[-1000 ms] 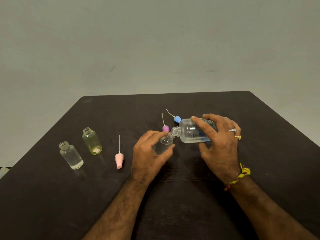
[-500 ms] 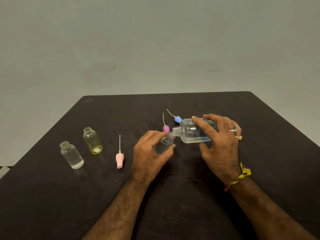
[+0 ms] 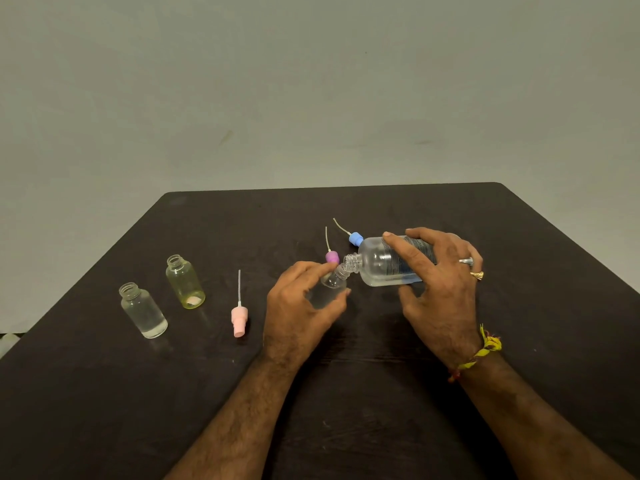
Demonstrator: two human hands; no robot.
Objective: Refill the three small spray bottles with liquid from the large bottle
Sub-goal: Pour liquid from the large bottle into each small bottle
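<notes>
My right hand (image 3: 440, 292) grips the large clear bottle (image 3: 381, 263), tipped almost flat with its open neck pointing left. Its mouth meets the neck of a small clear bottle (image 3: 332, 284) that my left hand (image 3: 301, 306) holds tilted just above the table. Most of that small bottle is hidden by my fingers. Two other small uncapped bottles stand at the left: a clear one (image 3: 142, 310) and a yellowish one (image 3: 185, 282).
Three spray tops with dip tubes lie on the dark table (image 3: 519, 341): a pink one (image 3: 239, 317) left of my left hand, a purple one (image 3: 331, 256) and a blue one (image 3: 355, 238) behind the bottles. The table's far edge meets a plain wall.
</notes>
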